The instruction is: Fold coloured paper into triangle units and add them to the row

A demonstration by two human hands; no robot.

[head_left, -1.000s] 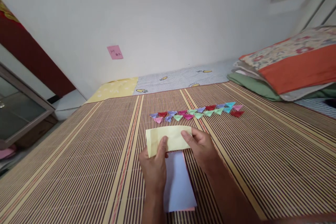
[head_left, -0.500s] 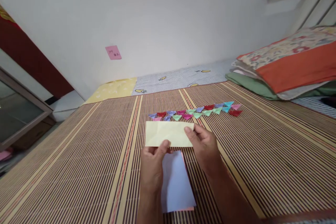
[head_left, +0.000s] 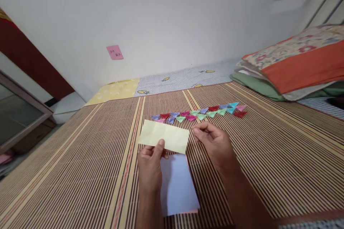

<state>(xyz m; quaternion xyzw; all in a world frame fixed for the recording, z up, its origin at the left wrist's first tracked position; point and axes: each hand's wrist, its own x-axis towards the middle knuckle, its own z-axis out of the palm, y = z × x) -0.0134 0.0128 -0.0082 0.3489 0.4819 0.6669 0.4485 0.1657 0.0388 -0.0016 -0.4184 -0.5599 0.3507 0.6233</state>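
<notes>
My left hand (head_left: pixel 150 164) grips a pale yellow paper rectangle (head_left: pixel 161 132) by its lower edge, thumb on top and fingers beneath. The paper tilts down to the right. Just off its right end is my right hand (head_left: pixel 213 143), thumb and forefinger drawn together in a pinch with nothing visible between them. Below the yellow paper, partly behind my left hand, lies a stack of paper sheets (head_left: pixel 178 186), blue on top with a pink edge showing. Beyond my hands, two rows of small folded paper triangles (head_left: pixel 201 116) in several colours rest on the mat.
A striped bamboo mat (head_left: pixel 268 157) spreads under everything. Folded bedding (head_left: pixel 301 64) is piled at the back right. A pink note (head_left: pixel 114 52) sticks to the white wall, and a checked sheet (head_left: pixel 174 78) runs along its foot. At the far left stands a framed glass panel (head_left: pixel 18 114).
My right hand has let go of the yellow paper and moved slightly right. My left hand has shifted left with the paper, which now slants down to the right.
</notes>
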